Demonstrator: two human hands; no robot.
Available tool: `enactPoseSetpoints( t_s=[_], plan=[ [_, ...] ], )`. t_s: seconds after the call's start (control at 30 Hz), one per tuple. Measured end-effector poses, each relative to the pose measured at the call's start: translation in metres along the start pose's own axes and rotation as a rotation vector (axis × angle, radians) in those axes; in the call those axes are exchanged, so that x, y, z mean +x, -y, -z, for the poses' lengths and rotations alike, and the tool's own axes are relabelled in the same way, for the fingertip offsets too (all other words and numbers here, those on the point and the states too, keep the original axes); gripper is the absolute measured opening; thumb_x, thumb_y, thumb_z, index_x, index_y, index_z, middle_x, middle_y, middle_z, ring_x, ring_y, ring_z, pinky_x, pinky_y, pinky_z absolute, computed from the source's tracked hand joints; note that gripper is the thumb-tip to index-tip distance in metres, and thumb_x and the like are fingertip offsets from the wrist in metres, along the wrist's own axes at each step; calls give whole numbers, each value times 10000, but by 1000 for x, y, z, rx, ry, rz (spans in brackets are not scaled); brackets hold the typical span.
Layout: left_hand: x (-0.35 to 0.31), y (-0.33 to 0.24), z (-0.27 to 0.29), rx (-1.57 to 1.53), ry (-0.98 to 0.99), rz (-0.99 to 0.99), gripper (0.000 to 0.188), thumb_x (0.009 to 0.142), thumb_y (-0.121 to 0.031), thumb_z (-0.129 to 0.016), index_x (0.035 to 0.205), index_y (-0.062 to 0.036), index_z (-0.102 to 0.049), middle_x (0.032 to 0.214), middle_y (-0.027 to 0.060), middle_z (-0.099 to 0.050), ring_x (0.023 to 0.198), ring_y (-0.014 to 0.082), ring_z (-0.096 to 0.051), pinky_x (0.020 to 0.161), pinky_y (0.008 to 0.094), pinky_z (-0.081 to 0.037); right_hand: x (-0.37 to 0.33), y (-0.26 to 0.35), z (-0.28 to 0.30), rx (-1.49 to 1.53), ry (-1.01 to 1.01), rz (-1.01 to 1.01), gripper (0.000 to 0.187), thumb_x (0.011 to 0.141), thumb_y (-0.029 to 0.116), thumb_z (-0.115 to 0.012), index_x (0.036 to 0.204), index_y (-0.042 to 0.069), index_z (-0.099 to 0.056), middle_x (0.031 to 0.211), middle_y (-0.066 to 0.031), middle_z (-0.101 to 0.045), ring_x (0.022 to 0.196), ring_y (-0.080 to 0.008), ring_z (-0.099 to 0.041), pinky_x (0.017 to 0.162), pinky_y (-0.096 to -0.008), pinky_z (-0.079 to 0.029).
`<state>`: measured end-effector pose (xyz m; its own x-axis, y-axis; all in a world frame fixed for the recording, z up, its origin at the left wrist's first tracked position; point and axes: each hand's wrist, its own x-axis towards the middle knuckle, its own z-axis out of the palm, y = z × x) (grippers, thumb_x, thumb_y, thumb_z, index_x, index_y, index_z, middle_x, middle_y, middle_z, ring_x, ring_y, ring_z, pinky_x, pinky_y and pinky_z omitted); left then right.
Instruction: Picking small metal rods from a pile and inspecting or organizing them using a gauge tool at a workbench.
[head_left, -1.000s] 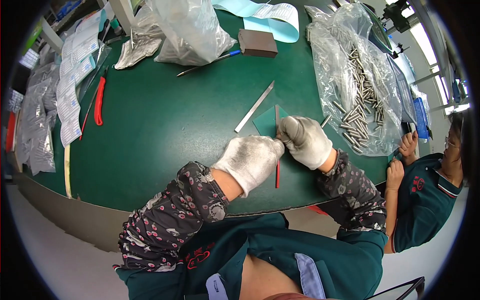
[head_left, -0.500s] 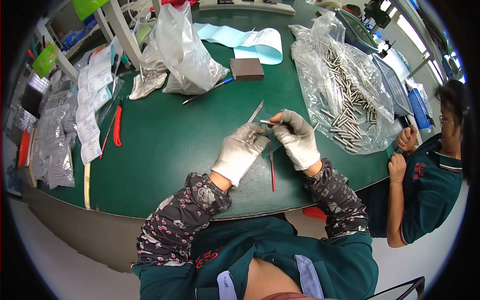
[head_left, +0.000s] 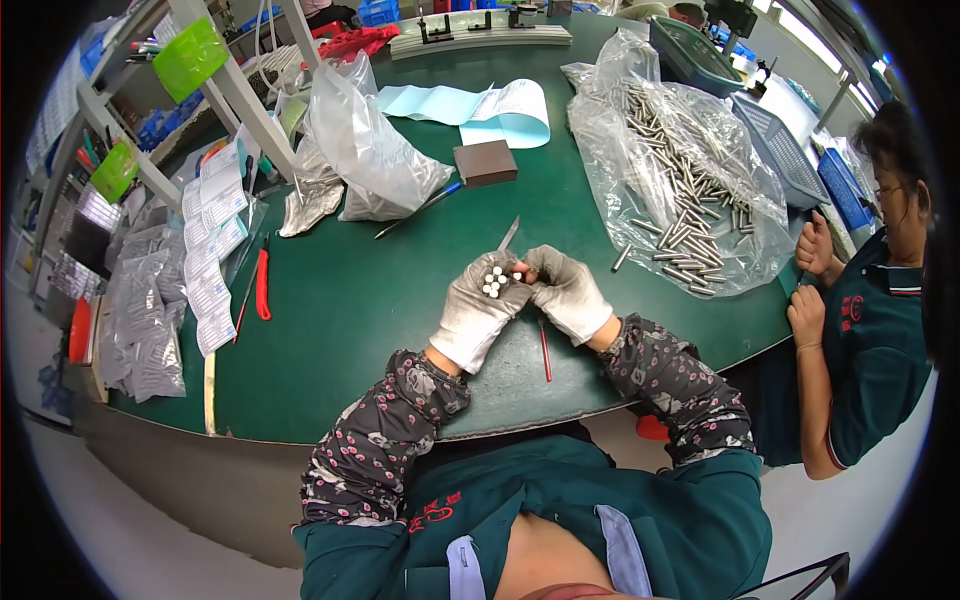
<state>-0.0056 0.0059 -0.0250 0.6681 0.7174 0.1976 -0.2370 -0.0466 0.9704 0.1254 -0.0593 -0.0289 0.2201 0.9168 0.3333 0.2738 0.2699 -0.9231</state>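
Observation:
My left hand [head_left: 468, 322], in a worn white glove, is closed round a bundle of metal pins [head_left: 494, 282] whose round ends face up. My right hand [head_left: 568, 298], also gloved, is closed against it; its fingertips pinch a single pin [head_left: 517, 277] beside the bundle. Below my hands a slim tool with a red handle [head_left: 546, 352] lies on the green table [head_left: 350, 330]; my hands hide its upper part. Beyond them a flat metal blade [head_left: 510, 233] sticks out. One loose pin [head_left: 621, 257] lies right of my right hand.
Many steel pins [head_left: 690, 240] spill from a clear bag at right. A brown block [head_left: 486, 162], blue pen [head_left: 445, 190] and plastic bag [head_left: 365, 140] lie farther back. Red-handled pliers [head_left: 263, 285] and paper strips [head_left: 208, 290] are left. A co-worker [head_left: 870, 330] sits at right.
My left hand has turned, so the pin ends in it now show. My right hand has moved down and left against it. The view has shifted slightly; a loose pin shows beside the bag.

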Motion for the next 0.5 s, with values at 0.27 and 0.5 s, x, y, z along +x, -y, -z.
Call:
enactPoseSetpoints(
  t_s=[0.27,0.5],
  plan=[
    [-1,3,-2,41,-71,-41,276,724,15,-649,967,-33,-528,890,33,-597,798,96,-577,736,211,-472,0,2,1,-71,8,107,119,708,-64,-517,741,19,-439,670,-51,-465,639,-135,-464,618,-236,-404],
    [-1,2,-1,152,-75,-35,256,726,24,-644,947,-30,-528,869,33,-598,782,94,-578,718,204,-477,1,-5,-2,48,32,113,125,715,-99,-501,744,5,-438,704,-42,-462,684,-95,-447,648,-215,-406]
  ],
)
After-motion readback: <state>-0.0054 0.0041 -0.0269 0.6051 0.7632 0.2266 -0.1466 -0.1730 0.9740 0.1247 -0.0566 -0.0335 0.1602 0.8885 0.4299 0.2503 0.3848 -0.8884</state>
